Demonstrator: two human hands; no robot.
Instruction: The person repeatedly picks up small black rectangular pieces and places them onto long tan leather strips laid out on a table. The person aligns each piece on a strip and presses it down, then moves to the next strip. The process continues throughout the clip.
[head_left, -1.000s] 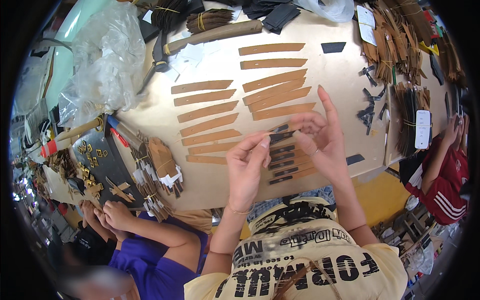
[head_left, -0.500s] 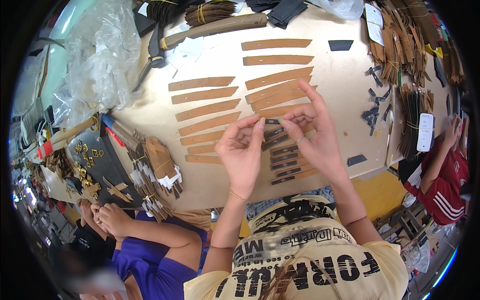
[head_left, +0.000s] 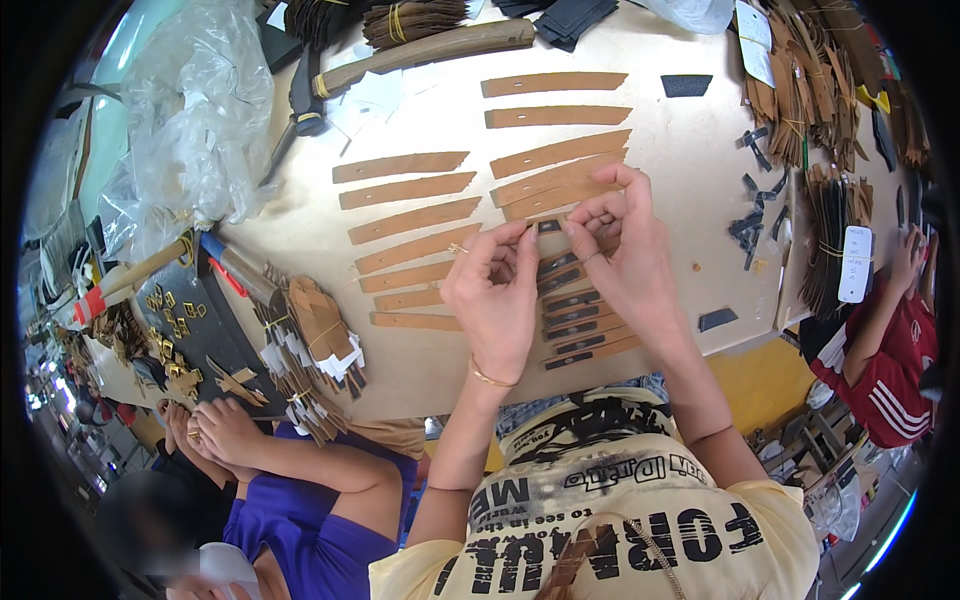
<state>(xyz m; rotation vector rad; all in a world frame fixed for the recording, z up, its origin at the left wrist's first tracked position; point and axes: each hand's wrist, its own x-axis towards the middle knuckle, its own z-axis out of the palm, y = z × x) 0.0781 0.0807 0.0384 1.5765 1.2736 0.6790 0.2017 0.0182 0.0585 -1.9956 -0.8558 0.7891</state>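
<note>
My left hand and my right hand meet above the tabletop, both pinching a small dark patch between fingertips. Below them lie several tan leather strips with dark patches stacked in a row. To the left, plain tan leather strips lie spread in a column, and more strips lie farther back. All rest on a light wooden table.
A person in a purple top works at the lower left near bundled tan pieces and gold buckles. Another person in red sits at right. A clear plastic bag, a wooden mallet and bundles of strips line the table's edges.
My hands drew closer together and moved slightly back over the patched strips, fingertips now pinching the small dark patch between them.
</note>
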